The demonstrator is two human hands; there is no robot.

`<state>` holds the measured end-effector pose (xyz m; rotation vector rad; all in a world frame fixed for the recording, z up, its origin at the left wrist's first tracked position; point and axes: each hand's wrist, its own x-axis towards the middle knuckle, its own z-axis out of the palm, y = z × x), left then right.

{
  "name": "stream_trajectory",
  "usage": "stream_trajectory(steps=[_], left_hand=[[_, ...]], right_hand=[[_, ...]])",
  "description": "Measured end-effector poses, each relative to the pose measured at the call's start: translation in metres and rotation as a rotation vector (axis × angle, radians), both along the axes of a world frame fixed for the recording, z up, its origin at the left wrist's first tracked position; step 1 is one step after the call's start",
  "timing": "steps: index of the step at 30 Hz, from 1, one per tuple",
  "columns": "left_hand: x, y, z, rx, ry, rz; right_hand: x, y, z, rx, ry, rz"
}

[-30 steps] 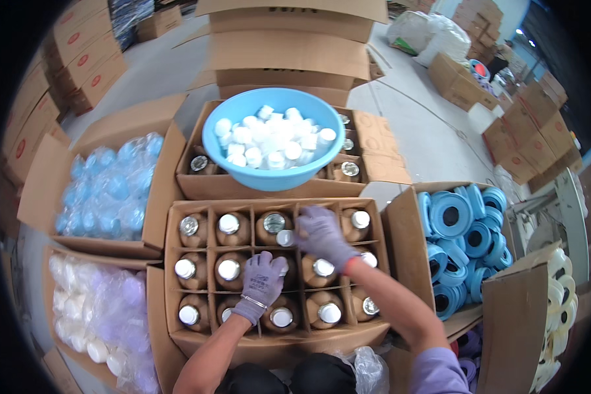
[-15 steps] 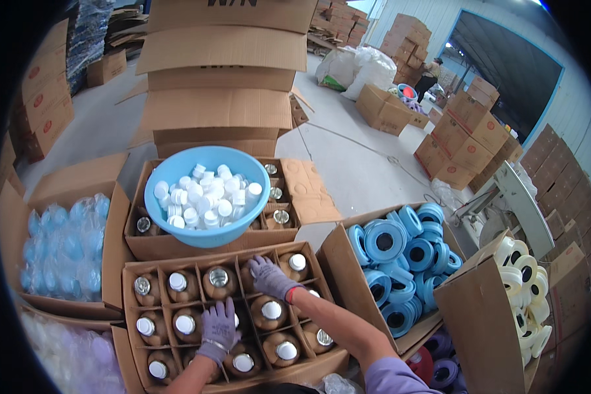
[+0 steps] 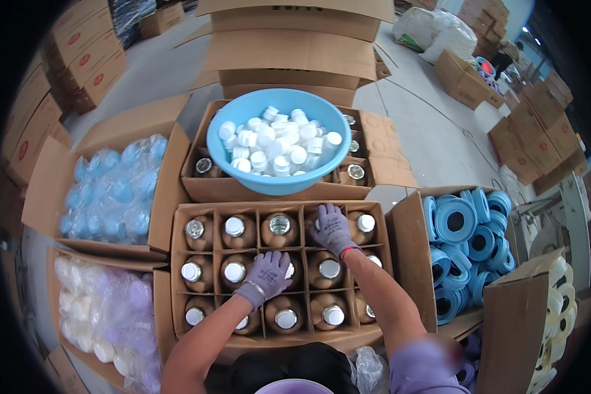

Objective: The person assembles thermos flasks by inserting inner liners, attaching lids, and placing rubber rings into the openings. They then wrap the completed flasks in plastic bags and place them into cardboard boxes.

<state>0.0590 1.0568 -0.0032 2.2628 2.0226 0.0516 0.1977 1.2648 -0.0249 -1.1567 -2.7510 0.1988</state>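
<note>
My L hand (image 3: 266, 276) half-curled at capped bottle (image 3: 292, 279), just R of it; R hand (image 3: 333, 230), fwd-R, curled into far row of carton (image 3: 348, 338). Can't tell if either grips. Basin (image 3: 276, 187) w/ white caps (image 3: 281, 140) beyond both.

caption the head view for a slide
Gloved left hand and right hand over bottles in a divided carton, with a blue basin of white caps beyond.
</note>
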Motion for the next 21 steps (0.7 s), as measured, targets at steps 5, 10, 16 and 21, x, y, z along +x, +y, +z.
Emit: stream_trajectory(steps=[5, 10, 16, 21], left_hand=[[0.007, 0.001, -0.005, 0.000, 0.094, 0.000], [-0.004, 0.001, 0.008, -0.017, -0.115, 0.062], [-0.040, 0.121, 0.126, 0.693, -0.346, 0.253], [-0.088, 0.202, 0.113, 0.240, -0.268, 0.404]], right_hand=[[-0.005, -0.010, 0.014, -0.021, -0.155, -0.056], [-0.008, 0.003, 0.102, 0.026, 0.301, 0.243], [-0.072, 0.085, 0.152, 0.021, 0.062, 0.077], [-0.119, 0.086, 0.139, 0.048, -0.192, 0.040]])
